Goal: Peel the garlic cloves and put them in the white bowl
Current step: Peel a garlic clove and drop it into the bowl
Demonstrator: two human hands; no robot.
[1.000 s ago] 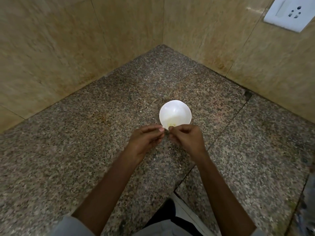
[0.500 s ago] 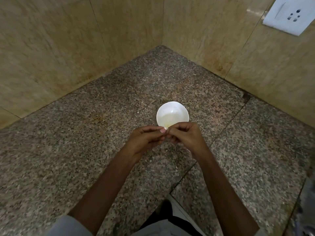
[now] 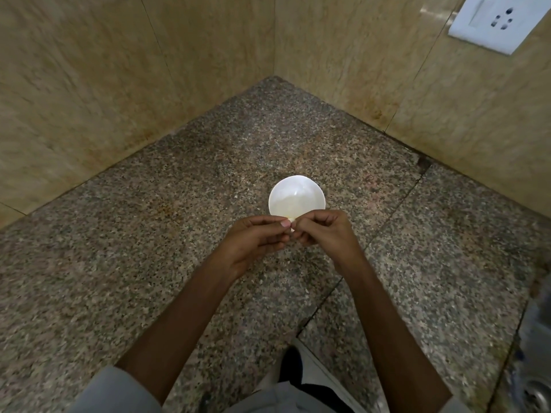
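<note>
A small white bowl stands on the speckled granite counter, near the corner. Just in front of its near rim my left hand and my right hand meet, fingertips pinched together on a pale garlic clove. Only a small sliver of the clove shows between the fingers; the rest is hidden. Something pale yellowish lies at the bowl's near inner edge, partly covered by my fingers.
Beige tiled walls close the counter on the left and back right. A white wall socket sits at the top right. A steel sink edge shows at the lower right. A seam in the granite runs diagonally.
Both hands stay pinched on the clove in front of the bowl, fingers working slightly. The view has shifted a little, so bowl and hands sit slightly left of before.
</note>
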